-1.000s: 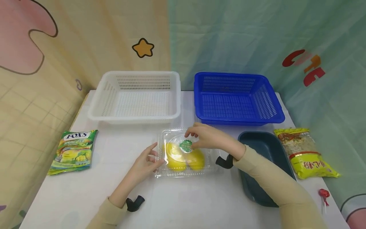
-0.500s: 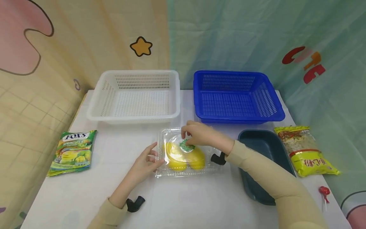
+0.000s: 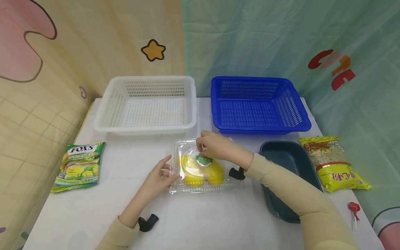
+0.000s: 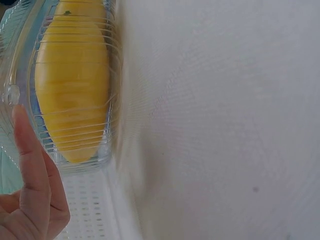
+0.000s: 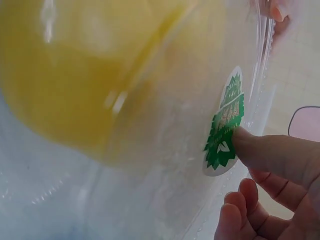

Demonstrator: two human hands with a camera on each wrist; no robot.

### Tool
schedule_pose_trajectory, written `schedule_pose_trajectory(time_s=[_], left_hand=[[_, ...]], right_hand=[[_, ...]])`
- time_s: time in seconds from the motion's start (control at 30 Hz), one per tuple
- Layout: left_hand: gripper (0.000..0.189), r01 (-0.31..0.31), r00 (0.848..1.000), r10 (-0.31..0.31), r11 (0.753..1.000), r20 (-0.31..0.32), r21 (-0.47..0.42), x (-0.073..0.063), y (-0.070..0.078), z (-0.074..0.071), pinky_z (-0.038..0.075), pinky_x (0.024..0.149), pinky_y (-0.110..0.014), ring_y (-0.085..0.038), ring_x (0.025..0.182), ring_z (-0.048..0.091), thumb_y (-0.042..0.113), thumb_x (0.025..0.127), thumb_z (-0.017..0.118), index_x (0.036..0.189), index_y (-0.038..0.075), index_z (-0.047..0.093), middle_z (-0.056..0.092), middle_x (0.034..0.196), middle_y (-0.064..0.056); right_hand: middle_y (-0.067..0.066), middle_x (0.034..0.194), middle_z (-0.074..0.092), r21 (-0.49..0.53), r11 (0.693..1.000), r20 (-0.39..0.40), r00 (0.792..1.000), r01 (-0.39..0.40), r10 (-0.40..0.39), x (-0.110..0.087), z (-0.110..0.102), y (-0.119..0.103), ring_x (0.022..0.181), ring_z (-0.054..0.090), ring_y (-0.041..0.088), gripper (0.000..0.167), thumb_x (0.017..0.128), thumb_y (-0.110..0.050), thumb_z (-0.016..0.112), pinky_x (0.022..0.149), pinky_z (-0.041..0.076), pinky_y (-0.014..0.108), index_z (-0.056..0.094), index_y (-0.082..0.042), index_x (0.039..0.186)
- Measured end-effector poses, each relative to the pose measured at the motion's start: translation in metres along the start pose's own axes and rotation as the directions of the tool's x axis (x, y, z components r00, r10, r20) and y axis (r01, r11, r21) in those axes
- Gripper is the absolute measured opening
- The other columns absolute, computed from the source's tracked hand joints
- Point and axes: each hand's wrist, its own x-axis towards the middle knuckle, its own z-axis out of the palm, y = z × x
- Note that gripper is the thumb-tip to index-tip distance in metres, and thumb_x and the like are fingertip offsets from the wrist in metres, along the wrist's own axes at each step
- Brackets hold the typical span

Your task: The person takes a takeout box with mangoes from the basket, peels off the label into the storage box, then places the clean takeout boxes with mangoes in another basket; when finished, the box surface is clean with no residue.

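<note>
A clear plastic clamshell box [image 3: 185, 147] with yellow fruit [image 3: 215, 173] inside sits mid-table in the head view. My left hand [image 3: 159, 175] is at its left side, thumb and fingers lightly spread along the edge. One of its fingertips touches the box rim in the left wrist view, beside a large yellow fruit [image 4: 75, 85]. Over the lid, my right hand [image 3: 215, 146] bends toward a green and white round sticker [image 3: 203, 159]. The right wrist view shows its thumb pressed at the edge of the sticker [image 5: 226, 127], the other fingers loosely curled below.
A white basket [image 3: 101, 119] and a blue basket [image 3: 260, 132] stand behind the box. To the right are a dark green tray [image 3: 275, 208], a yellow food bag [image 3: 335, 166] and a red lollipop [image 3: 354, 207]. A green FOX'S candy bag [image 3: 81, 166] lies left.
My right hand has shifted left and slightly away from me across the lid, its thumb passing over the sticker to the upper edge. My left hand and the box have stayed in place.
</note>
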Motion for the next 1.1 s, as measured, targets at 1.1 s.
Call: schedule_pose_trajectory(time_s=[1.1], left_hand=[[0.082, -0.009, 1.0, 0.008, 0.998, 0.007, 0.061, 0.003, -0.003, 0.001, 0.058, 0.07, -0.026, -0.022, 0.097, 0.059, 0.024, 0.089, 0.073, 0.155, 0.011, 0.026, 0.049, 0.129, -0.019]], right_hand=[[0.003, 0.086, 0.064, 0.443, 0.737, 0.239, 0.86, -0.51, 0.451, -0.192, 0.011, 0.182, 0.076, 0.057, 0.015, 0.023, 0.094, -0.02, 0.064, 0.068, 0.055, 0.029, 0.064, 0.003, 0.097]])
